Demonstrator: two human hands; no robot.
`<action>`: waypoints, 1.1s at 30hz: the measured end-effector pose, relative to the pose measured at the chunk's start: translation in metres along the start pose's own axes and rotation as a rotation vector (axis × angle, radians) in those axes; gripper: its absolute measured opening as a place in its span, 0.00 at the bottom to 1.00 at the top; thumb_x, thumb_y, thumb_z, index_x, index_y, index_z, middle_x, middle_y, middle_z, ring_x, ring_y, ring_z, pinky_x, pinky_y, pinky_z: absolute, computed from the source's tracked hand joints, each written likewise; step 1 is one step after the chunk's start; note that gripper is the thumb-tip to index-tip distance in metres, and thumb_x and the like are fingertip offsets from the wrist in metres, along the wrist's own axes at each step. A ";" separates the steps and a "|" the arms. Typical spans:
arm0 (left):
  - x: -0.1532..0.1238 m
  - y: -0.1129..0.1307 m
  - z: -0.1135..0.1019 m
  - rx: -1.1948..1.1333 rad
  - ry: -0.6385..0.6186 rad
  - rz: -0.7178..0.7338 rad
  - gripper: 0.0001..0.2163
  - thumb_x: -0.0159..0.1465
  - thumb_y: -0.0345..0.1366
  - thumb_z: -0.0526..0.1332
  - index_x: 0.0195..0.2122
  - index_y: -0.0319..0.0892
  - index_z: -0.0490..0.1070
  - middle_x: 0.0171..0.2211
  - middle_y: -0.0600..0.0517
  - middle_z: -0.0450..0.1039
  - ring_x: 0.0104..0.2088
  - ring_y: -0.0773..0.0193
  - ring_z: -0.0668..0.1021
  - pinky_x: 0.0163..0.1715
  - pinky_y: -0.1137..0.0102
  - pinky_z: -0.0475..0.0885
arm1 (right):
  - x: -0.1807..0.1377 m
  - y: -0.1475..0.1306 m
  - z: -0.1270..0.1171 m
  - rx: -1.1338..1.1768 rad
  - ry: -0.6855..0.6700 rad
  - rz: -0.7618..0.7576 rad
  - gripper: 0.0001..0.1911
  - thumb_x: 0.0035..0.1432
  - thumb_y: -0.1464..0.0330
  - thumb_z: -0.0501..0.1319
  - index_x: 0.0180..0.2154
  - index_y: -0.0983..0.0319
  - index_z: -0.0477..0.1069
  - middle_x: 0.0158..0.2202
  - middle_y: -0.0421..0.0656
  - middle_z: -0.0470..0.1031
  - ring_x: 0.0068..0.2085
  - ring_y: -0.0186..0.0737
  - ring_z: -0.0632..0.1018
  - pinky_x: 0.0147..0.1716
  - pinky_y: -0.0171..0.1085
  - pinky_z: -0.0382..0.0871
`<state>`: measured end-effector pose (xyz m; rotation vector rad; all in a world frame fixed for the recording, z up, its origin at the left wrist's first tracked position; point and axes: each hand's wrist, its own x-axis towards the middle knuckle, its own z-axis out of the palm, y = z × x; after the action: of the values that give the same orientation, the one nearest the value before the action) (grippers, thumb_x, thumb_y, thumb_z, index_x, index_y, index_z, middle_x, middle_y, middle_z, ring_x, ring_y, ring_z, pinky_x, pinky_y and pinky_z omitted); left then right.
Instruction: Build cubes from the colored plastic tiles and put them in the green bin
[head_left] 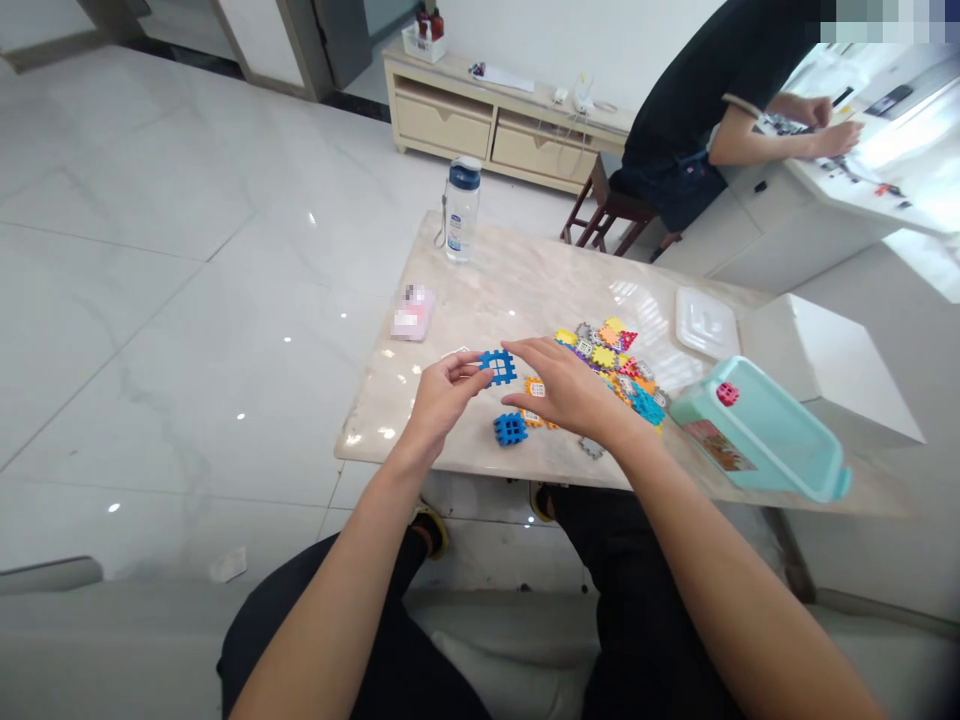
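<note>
My left hand (pixel 444 398) pinches a flat blue waffle-block tile (pixel 498 367) and holds it above the marble table (pixel 525 285). My right hand (pixel 568 385) hovers palm down beside it, fingers stretched out over an orange tile (pixel 534 386). A second blue tile (pixel 511 429) lies on the table just below both hands. A heap of coloured tiles (pixel 616 362) sits to the right of my right hand.
A tipped mint-green plastic box (pixel 765 432) with a pink tile (pixel 727 393) inside lies at the right, its clear lid (pixel 706 322) behind it. A water bottle (pixel 462 209) and a pink packet (pixel 413 312) stand farther back. Another person (pixel 697 110) works at a counter.
</note>
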<state>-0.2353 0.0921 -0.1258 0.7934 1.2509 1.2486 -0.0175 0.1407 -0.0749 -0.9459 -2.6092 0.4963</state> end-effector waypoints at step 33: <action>0.005 0.013 -0.014 0.116 0.191 0.014 0.14 0.62 0.40 0.68 0.49 0.45 0.77 0.44 0.46 0.83 0.48 0.53 0.81 0.45 0.61 0.73 | -0.021 0.012 0.058 -0.277 -0.532 0.115 0.24 0.61 0.68 0.74 0.57 0.64 0.75 0.57 0.54 0.80 0.59 0.57 0.79 0.57 0.47 0.69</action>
<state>-0.2523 0.0974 -0.1180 0.7809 1.4847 1.2963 -0.0189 0.1235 -0.1350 -1.1903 -3.1768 0.4741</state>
